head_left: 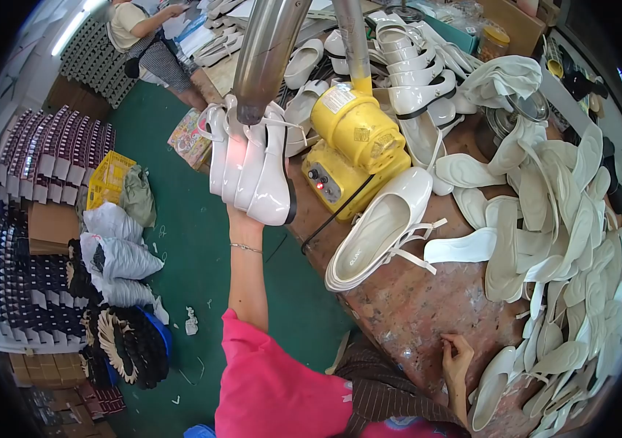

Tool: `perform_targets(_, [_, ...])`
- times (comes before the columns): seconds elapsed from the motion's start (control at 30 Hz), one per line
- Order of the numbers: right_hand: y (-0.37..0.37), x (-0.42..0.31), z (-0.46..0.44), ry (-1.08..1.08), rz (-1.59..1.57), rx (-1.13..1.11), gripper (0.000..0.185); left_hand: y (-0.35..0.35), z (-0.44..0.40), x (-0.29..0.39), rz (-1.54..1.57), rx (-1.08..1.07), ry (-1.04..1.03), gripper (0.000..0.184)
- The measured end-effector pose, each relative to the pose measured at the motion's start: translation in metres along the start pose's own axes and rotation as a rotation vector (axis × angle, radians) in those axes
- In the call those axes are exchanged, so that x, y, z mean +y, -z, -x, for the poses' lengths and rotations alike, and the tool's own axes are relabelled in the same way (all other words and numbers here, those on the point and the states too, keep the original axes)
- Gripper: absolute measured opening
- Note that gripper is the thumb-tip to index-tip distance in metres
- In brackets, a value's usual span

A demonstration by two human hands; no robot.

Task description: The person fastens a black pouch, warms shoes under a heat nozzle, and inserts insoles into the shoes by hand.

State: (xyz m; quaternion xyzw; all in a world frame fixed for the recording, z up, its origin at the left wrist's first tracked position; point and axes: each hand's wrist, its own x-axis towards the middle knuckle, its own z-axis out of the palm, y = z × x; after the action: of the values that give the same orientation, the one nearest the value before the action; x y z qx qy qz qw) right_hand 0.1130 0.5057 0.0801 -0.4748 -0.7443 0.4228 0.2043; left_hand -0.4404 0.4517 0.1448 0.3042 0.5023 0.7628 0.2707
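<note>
Several white strap shoes point(271, 186), pressed side by side, are held up by my left hand point(244, 219), whose fingers are mostly hidden behind them. The metal nozzle point(250, 109) of the yellow machine point(358, 135) points down at their openings, and a reddish glow shows on one shoe. My right hand point(457, 354) rests at the table's edge, fingers loosely bent and apart, with nothing visible in them. Between the machine and that hand, a white shoe with untied straps point(384, 230) lies on the worn table point(413, 314).
Cream insoles point(574, 219) are heaped along the right side. More white shoes point(409, 66) stand behind the machine. A black cable point(336, 213) runs over the table edge. At the upper left is a co-worker point(152, 47); stacked shoe parts point(55, 157) and sacks point(117, 255) are at left.
</note>
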Motion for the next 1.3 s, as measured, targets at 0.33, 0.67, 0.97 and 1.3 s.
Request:
perform_targets(0.33, [-0.003, 0.009, 0.002, -0.06, -0.023, 0.012, 0.016, 0.009, -0.054, 0.037, 0.422, 0.343, 0.154, 0.039])
perform_targets(0.67, [-0.011, -0.005, -0.002, 0.044, 0.095, 0.109, 0.017, 0.134, -0.202, -0.022, -0.492, -0.096, -0.001, 0.043])
perform_targets(0.97, [-0.007, -0.013, -0.005, 0.055, 0.128, -0.005, 0.014, 0.008, 0.043, -0.045, -0.9, 0.258, -0.03, 0.027])
perform_targets(1.3, [-0.042, -0.073, -0.023, 0.259, 0.068, -0.295, 0.018, -0.101, 0.103, -0.049, -0.511, -0.296, 0.77, 0.059])
